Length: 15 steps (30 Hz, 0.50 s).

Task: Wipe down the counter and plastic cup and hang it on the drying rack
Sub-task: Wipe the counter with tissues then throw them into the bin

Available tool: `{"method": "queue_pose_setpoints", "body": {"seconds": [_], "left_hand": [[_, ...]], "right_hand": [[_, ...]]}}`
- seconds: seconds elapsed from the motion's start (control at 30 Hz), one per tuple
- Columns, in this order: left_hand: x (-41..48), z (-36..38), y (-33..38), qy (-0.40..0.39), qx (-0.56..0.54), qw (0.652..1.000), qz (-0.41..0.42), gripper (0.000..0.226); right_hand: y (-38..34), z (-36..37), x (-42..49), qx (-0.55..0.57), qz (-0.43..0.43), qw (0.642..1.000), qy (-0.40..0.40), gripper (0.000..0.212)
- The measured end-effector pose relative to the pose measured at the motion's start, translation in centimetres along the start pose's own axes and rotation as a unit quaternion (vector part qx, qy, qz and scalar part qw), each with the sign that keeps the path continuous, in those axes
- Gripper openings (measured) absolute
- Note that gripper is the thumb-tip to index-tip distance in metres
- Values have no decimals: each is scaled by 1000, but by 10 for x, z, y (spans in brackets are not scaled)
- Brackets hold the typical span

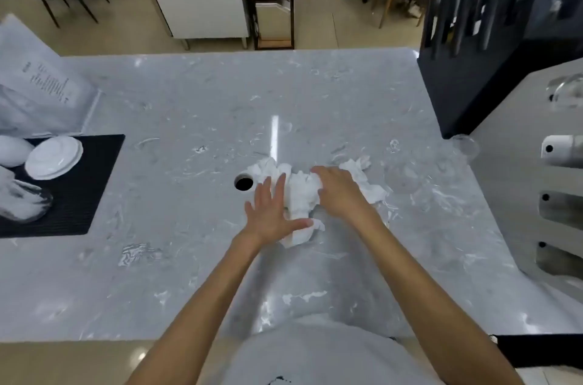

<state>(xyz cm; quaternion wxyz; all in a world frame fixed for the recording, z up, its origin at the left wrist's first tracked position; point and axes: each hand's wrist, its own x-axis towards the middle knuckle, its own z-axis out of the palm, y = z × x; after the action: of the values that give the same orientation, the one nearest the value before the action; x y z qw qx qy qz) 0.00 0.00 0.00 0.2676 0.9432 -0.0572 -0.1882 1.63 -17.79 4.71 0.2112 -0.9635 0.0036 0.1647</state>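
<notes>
Worktop [189, 107] of grey marbled stone is filling most of the frame, with a small round hole [244, 183] lying near its middle. Dark drying rack [492, 47] with upright prongs is standing at the upper right, and a black mat [82, 189] carrying white dishes [53, 157] is sitting at the left edge. A crumpled white cloth [301, 192] is lying at the centre, just right of the hole. The left hand [273, 211] is pressing flat on the cloth's lower left part with fingers spread wide. The right hand [339, 192] is curling over the cloth's right side, bunching it. A clear plastic cup [466, 146], faint and blurred, is sitting at the right by the rack's base.
</notes>
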Motion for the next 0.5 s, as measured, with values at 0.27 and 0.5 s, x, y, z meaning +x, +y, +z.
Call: {"method": "queue_pose_setpoints", "body": {"seconds": [0.27,0.5], "left_hand": [[27,44,-22,96,62,993,33,91],[-3,62,-57,220,-35,974,44,56]], "right_hand": [[20,40,51,-54,36,994,-82,41],[55,19,49,69,61,982,162,7]]}}
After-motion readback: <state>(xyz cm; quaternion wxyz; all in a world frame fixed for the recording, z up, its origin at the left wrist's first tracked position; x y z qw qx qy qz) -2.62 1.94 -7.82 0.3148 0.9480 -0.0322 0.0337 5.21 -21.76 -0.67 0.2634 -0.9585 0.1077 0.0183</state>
